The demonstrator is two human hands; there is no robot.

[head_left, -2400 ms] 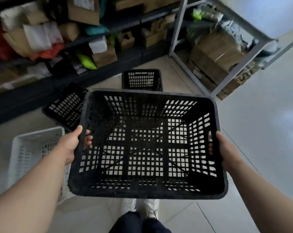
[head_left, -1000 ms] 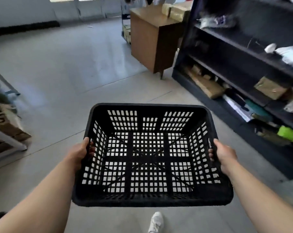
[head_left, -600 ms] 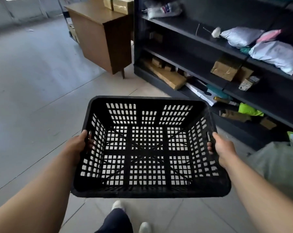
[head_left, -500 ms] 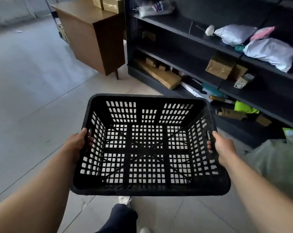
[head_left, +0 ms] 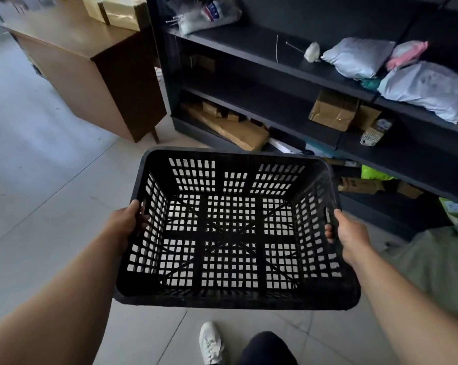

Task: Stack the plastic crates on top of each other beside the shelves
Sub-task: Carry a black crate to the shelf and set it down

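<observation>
I carry an empty black plastic crate (head_left: 230, 233) with lattice walls and floor, held level above the tiled floor in front of me. My left hand (head_left: 124, 223) grips its left rim, thumb on top and fingers through the handle slot. My right hand (head_left: 347, 230) grips the right rim the same way. Black shelves (head_left: 288, 67) stand just beyond the crate, up and to the right. No other crate is in view.
The shelves hold cardboard boxes (head_left: 333, 111), grey and pink mail bags (head_left: 422, 88) and a flat box (head_left: 230, 127) on the bottom level. A brown wooden desk (head_left: 91, 72) stands left of the shelves. A greenish bag (head_left: 438, 262) lies at the right. My white shoe (head_left: 209, 343) is below the crate.
I have turned away from the other crates and walked with the black crate toward the black shelves; the shelves and desk are nearer now. Both hands keep their grip.
</observation>
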